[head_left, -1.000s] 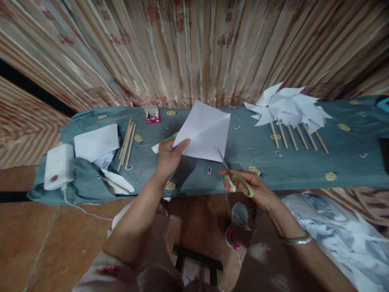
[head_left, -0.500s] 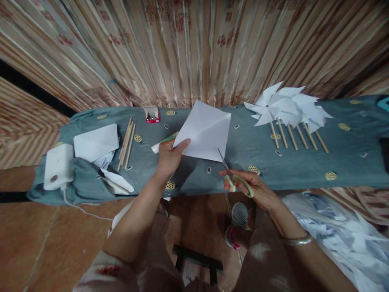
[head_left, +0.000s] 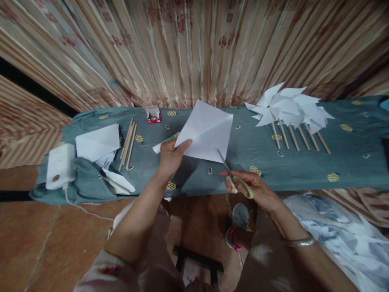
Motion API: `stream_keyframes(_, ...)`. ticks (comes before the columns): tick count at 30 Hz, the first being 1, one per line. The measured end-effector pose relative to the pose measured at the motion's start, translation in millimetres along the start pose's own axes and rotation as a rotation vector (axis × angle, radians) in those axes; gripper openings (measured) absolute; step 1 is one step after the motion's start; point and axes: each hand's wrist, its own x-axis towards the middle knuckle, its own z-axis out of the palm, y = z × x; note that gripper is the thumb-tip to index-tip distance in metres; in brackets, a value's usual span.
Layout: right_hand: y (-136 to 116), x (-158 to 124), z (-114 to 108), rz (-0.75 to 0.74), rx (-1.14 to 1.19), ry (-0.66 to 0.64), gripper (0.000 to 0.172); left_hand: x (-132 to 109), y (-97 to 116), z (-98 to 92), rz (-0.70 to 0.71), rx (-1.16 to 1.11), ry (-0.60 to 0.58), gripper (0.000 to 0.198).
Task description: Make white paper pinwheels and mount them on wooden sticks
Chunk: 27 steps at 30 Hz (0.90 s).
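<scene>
My left hand (head_left: 170, 156) pinches the lower left corner of a white square sheet of paper (head_left: 206, 132), creased along its diagonals and held up over the table. My right hand (head_left: 252, 188) grips green-handled scissors (head_left: 234, 176), whose blades point up toward the lower right edge of the sheet and touch it. The bench is covered by a grey-blue cloth (head_left: 304, 166).
Several finished white paper pinwheels (head_left: 288, 107) on wooden sticks lie at the right. Loose wooden sticks (head_left: 128, 142), white paper pieces (head_left: 97, 142), a white box (head_left: 59, 166) with a cord, a small red box (head_left: 152, 115) and a green-capped tube (head_left: 164, 142) lie to the left. A striped curtain hangs behind.
</scene>
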Motion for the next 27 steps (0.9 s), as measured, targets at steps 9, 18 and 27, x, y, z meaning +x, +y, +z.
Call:
stream_keyframes(9, 2.3, 1.6, 1.8, 0.016, 0.011, 0.023, 0.051, 0.6, -1.1, -0.5, 0.015, -0.012, -0.003, 0.024)
stream_keyframes(18, 4.8, 1.2, 1.8, 0.08, 0.055, 0.057, 0.047, 0.1, -0.5, -0.5, 0.012, -0.024, -0.004, 0.024)
stream_keyframes(27, 1.7, 2.0, -0.6, 0.035, -0.019, 0.019, 0.051, -5.3, -5.8, 6.8, -0.052, 0.001, -0.066, 0.022)
